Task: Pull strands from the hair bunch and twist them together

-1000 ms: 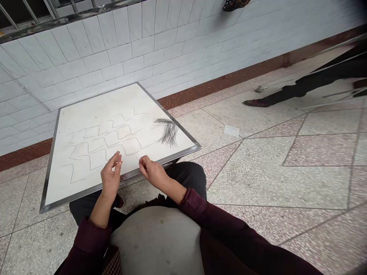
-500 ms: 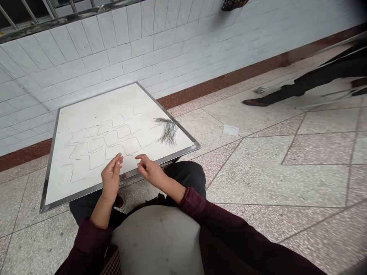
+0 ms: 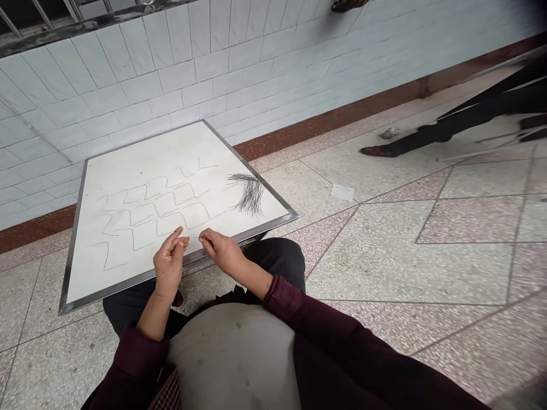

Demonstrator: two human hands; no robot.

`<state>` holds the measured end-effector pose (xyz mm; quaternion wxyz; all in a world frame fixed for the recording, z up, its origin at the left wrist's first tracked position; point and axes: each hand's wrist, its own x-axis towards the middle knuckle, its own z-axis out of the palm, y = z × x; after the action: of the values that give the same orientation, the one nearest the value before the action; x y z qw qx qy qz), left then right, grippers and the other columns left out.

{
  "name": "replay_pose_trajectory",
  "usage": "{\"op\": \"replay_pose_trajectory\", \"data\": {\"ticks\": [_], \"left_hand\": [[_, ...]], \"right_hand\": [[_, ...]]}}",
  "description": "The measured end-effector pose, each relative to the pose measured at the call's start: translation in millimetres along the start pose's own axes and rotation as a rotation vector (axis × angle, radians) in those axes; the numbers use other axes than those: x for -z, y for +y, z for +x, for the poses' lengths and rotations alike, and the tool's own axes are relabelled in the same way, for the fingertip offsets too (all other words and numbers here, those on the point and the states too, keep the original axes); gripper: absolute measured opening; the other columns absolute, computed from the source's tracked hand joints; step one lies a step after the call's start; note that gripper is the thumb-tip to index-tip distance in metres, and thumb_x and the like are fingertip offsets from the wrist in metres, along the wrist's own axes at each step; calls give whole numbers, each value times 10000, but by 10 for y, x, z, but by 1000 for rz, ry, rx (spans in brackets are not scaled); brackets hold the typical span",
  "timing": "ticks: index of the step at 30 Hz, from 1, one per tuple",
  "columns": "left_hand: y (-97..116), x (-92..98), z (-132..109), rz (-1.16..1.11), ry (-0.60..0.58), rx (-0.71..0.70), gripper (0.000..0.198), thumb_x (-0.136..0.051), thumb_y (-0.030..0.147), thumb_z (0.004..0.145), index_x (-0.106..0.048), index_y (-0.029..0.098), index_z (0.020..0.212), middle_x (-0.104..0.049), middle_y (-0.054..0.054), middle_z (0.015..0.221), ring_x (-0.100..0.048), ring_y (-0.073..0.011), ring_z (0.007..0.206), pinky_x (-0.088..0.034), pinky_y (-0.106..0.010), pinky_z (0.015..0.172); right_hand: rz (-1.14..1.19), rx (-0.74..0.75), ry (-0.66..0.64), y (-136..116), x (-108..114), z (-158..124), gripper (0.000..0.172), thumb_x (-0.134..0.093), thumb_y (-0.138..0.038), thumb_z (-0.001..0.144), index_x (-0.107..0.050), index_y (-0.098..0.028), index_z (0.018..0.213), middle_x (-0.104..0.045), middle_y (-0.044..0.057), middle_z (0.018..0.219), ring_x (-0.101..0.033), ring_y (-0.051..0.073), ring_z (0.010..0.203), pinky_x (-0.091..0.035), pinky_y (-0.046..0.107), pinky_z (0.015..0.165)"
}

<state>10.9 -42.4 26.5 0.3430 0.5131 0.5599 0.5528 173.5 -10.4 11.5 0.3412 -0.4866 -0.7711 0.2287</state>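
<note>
Dark hair [image 3: 250,193] lies in a loose tuft on the white tabletop [image 3: 141,139], ahead of the right grip [image 3: 224,254] and well apart from it. In front of both grips, thin wavy lines [image 3: 171,205] cross the surface in rough rows of squarish bends. They look like single strands already laid down, and they cover most of the tabletop on the left, while the tuft looks far from used up. The left grip [image 3: 168,265] is half curled, with thumb and forefinger close together. The right grip brings its fingertips [image 3: 201,240] toward it, just over the steel edge [image 3: 119,287]. Whether either one clenches a strand is too fine to tell from here. The tabletop rests across a lap in dark trousers [image 3: 277,259], above a grey apron [image 3: 235,359]. Beyond it, a white tiled wall [image 3: 128,74] meets a speckled stone floor [image 3: 384,267]. Far to the right of the grips, another person's dark shoe [image 3: 378,151] stands near a scrap of paper [image 3: 342,192].
</note>
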Motion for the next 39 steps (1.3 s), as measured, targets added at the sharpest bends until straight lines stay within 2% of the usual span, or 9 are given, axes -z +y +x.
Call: {"op": "replay_pose_trajectory", "data": {"ticks": [4,10,17,25,32,39], "left_hand": [[-15,29,0,16,-69,-11,434,-575,423,884,-611,194,1251,-714,-93,1069,-685,-208,941,-559,-369,856],[-14,73,4,34,-157,-35,428,-571,411,890,-602,222,1274,-711,-83,1085,-682,-210,943,-552,-374,867],[10,72,-33,-40,-198,12,527,-557,453,892,-521,213,1360,-728,-83,1051,-694,-221,948,-532,-394,909],[2,98,-38,-6,-199,65,562,-563,468,885,-494,219,1384,-740,-61,963,-701,-204,886,-530,-378,896],[42,116,-20,-34,-187,106,592,-560,452,891,-444,208,1418,-731,-82,1011,-694,-218,944,-531,-371,878],[52,78,-16,-50,-142,116,562,-522,455,913,-448,195,1406,-697,-125,1121,-660,-236,1044,-516,-373,879]], "right_hand": [[-22,16,7,26,-27,-6,164,-467,-276,953,-603,-211,1018,-679,12,807,-598,130,655,-377,218,594],[1,110,14,109,-49,-10,203,-443,-233,967,-616,-230,1073,-700,32,959,-647,145,821,-429,221,678],[-30,114,24,147,13,-4,221,-429,-223,970,-632,-241,1057,-685,23,914,-620,133,786,-409,212,657],[-103,148,-7,169,67,-4,237,-424,-218,973,-641,-249,1062,-670,21,871,-602,125,769,-373,203,612],[-23,230,-26,187,71,12,236,-403,-282,993,-601,-209,1097,-691,54,988,-642,154,894,-453,238,740],[19,148,-69,173,32,0,208,-427,-214,960,-590,-203,1089,-687,51,974,-645,149,837,-462,241,728]]}}
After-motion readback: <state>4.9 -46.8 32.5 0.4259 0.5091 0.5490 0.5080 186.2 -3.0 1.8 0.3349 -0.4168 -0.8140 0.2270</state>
